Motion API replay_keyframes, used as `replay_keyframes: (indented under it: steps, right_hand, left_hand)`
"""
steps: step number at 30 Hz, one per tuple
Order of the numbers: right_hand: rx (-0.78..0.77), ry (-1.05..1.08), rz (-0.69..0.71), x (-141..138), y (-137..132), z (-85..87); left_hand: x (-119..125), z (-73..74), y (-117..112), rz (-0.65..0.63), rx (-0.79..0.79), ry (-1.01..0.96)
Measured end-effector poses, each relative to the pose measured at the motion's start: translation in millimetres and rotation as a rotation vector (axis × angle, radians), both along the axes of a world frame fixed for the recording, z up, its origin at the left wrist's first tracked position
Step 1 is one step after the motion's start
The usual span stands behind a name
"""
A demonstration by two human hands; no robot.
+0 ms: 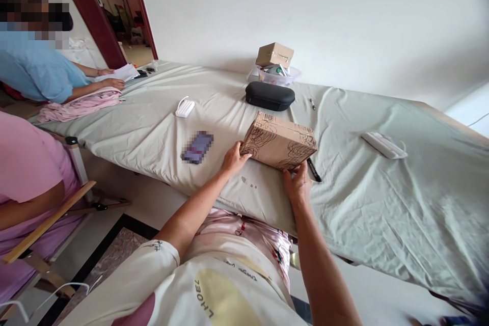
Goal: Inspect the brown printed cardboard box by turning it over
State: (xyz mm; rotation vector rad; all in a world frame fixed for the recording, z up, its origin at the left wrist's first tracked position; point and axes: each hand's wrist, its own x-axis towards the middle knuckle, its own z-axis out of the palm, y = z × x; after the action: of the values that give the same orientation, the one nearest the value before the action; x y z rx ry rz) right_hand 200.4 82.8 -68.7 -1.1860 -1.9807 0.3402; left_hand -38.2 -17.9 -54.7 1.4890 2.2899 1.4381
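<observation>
A brown cardboard box [273, 145] with dark scribbled loops at its corners is tilted between my two hands, over the cloth-covered table [355, 193]. My left hand [234, 159] grips its left end, thumb on the near face. Under the near right corner, my right hand [298, 182] holds it with the fingers partly hidden behind the box. A black marker pen [314, 170] lies on the cloth just right of my right hand. To the left of my left hand rests a phone [197, 147], its screen blurred out.
Behind the box sit a black zip case [270, 96] and a clear plastic tub [273, 79] with a small carton [275, 54] on top. White strapped objects [185, 108] lie left and right. A person in blue [42, 69] holds paper; another in pink [30, 163] sits nearer.
</observation>
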Motion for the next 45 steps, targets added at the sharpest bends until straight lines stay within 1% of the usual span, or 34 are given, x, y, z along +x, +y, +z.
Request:
replay_keyframes:
  steps: [3, 7, 10, 14, 16, 18, 20, 22, 25, 27, 29, 32, 35, 36, 38, 40, 43, 45]
  right_hand:
    - [0.034, 0.148, -0.053, 1.0, -2.7, 2.4]
    - [0.199, 0.302, -0.086, 4.0, -10.7, 10.5]
    - [0.279, 0.376, -0.059, 4.3, -16.4, 17.0]
    - [0.264, 0.381, -0.063, 2.5, -19.3, 22.2]
    - [0.287, 0.351, -0.073, 2.9, -19.9, 23.9]
    - [0.357, 0.292, -0.094, 3.4, -22.6, 25.8]
    - [0.422, 0.190, -0.107, 1.4, -28.8, 27.6]
    - [0.445, 0.044, -0.055, -4.6, -37.7, 28.9]
    - [0.445, -0.174, 0.132, -19.2, -50.5, 29.6]
    - [0.440, -0.254, 0.216, -27.1, -54.2, 29.2]
    - [0.440, -0.273, 0.223, -29.6, -53.0, 27.9]
    - [0.463, -0.204, 0.133, -22.5, -44.3, 24.9]
    - [0.496, -0.049, -0.018, -11.0, -32.9, 21.8]
    - [0.497, 0.007, -0.043, -8.3, -29.8, 21.1]
    - [0.492, 0.103, -0.029, -5.8, -26.0, 20.1]
    - [0.491, 0.161, 0.038, -6.7, -25.6, 20.0]
    - [0.486, 0.180, 0.128, -10.2, -28.8, 21.1]
    - [0.481, 0.182, 0.161, -11.4, -30.8, 22.0]
  left_hand:
    - [-1.1, -2.8, -0.8, -0.020, 0.118, -0.006]
    - [-2.4, -7.1, -1.3, -0.033, 0.249, 0.087]
    - [-2.6, -8.3, -2.6, -0.048, 0.283, 0.131]
    - [-2.6, -5.9, -5.4, -0.050, 0.294, 0.137]
    - [-0.7, -2.2, -7.6, -0.010, 0.301, 0.183]
    - [4.5, 2.6, -10.0, 0.046, 0.291, 0.267]
    - [13.6, 6.6, -11.6, 0.050, 0.253, 0.377]
    - [24.9, 8.5, -11.5, -0.052, 0.202, 0.506]
    - [38.9, 7.5, -8.4, -0.236, 0.150, 0.654]
    - [42.8, 5.9, -6.0, -0.272, 0.126, 0.689]
    - [42.6, 5.2, -4.6, -0.258, 0.112, 0.706]
    - [39.3, 5.7, -3.9, -0.225, 0.126, 0.737]
    - [36.3, 6.4, -3.9, -0.211, 0.147, 0.765]
    - [35.4, 6.4, -4.0, -0.211, 0.151, 0.771]
    - [33.3, 6.1, -4.4, -0.209, 0.153, 0.774]
    - [30.6, 5.8, -5.1, -0.199, 0.151, 0.761]
    - [26.5, 5.9, -6.9, -0.176, 0.130, 0.718]
    - [25.1, 6.6, -8.2, -0.172, 0.111, 0.687]
